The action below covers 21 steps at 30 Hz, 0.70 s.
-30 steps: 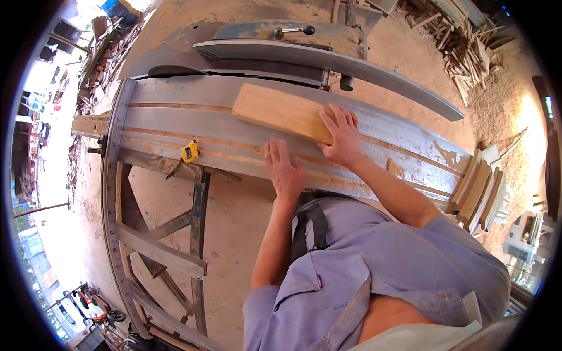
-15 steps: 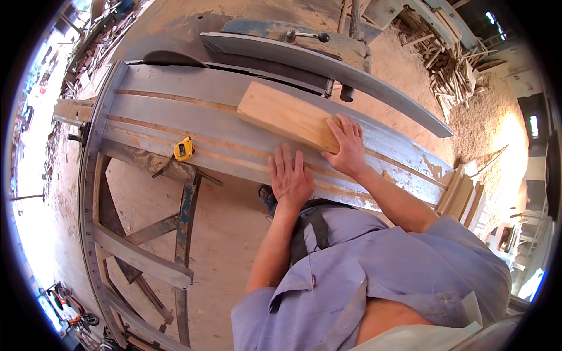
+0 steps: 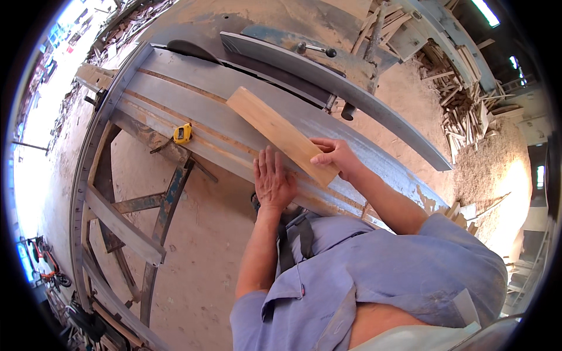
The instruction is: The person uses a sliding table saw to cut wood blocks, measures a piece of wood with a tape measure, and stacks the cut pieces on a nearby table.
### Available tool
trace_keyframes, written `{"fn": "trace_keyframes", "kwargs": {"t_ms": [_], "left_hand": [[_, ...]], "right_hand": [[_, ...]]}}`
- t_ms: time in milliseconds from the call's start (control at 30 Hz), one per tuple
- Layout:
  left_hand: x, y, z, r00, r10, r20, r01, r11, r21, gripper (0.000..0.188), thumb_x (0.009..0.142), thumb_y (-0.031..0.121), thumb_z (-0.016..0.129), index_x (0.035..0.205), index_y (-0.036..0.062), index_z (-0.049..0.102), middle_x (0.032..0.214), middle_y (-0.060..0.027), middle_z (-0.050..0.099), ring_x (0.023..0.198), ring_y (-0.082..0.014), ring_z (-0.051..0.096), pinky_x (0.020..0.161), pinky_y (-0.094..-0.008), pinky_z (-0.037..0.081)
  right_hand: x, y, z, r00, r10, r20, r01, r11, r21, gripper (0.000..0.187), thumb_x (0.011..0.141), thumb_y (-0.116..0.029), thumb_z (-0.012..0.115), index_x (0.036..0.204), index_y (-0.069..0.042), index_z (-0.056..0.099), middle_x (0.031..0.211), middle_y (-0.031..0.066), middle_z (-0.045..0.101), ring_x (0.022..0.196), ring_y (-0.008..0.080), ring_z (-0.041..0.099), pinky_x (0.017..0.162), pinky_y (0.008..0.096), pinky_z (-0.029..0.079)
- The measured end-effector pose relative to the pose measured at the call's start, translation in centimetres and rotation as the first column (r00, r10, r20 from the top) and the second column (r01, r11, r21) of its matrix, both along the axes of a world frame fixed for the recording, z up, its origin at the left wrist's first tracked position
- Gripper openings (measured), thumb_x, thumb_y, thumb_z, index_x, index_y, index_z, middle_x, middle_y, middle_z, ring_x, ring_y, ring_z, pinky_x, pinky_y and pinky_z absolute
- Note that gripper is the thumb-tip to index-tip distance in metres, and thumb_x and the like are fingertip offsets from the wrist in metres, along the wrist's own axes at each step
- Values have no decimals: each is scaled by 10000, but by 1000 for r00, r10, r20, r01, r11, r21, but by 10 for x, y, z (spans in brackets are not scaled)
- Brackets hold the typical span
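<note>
A pale wooden block [image 3: 280, 133] lies slantwise over the grey metal saw table [image 3: 193, 86]. My right hand [image 3: 338, 158] grips its right end, thumb on the upper face and fingers at the far edge. Flat on the table's near side, my left hand [image 3: 274, 180] rests with fingers stretched out, close to the block's near edge. A yellow tape measure [image 3: 182, 134] sits to the left on the table's near edge. Beyond the table, a dark round saw blade [image 3: 193, 50] stands at the far left, and a long metal fence [image 3: 357, 98] runs toward the right.
A scaled metal rail [image 3: 88, 169] crosses the table's left end. Below it stands a steel frame [image 3: 171, 199]. Offcuts [image 3: 462, 120] are heaped at the far right beside sawdust [image 3: 497, 158]. A lever with a black knob [image 3: 331, 52] sits behind the fence.
The block has been turned, its right end swinging nearer to me. My right hand has shifted from over its end to a thumb-and-finger grip. The view has rotated slightly.
</note>
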State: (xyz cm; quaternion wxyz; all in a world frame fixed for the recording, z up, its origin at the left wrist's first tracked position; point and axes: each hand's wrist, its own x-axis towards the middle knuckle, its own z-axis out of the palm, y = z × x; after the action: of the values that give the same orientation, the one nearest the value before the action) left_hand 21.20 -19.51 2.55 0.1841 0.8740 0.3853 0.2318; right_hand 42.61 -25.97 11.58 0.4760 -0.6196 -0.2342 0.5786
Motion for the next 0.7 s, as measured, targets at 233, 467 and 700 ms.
{"fn": "trace_keyframes", "kwargs": {"t_ms": [233, 467, 700], "left_hand": [[6, -4, 3, 999, 27, -31, -26, 998, 51, 682, 846, 226, 636, 1453, -10, 438, 1608, -299, 348, 1510, -487, 307, 1249, -602, 230], [6, -2, -5, 999, -24, -32, 28, 991, 130, 724, 835, 213, 664, 1474, 35, 374, 1633, -284, 319, 1528, -493, 277, 1250, -621, 213], [7, -4, -4, 996, -51, -79, 64, 983, 171, 758, 910, 240, 622, 1559, 26, 295, 1634, -285, 331, 1505, -506, 310, 1236, -628, 223]], "right_hand": [[16, -6, -30, 842, 8, -539, -17, 1000, -12, 644, 905, -232, 764, 1457, 35, 567, 1349, 178, 668, 1220, 260, 664, 1068, 390, 520], [44, -23, -33, 730, -171, -661, 104, 985, -140, 583, 984, -350, 713, 1406, 33, 591, 1360, 171, 666, 1270, 290, 643, 1114, 438, 489], [65, -43, -42, 917, -113, -383, 73, 991, -116, 578, 965, -371, 741, 1371, 26, 635, 1248, 124, 712, 1108, 215, 693, 982, 406, 533]]}}
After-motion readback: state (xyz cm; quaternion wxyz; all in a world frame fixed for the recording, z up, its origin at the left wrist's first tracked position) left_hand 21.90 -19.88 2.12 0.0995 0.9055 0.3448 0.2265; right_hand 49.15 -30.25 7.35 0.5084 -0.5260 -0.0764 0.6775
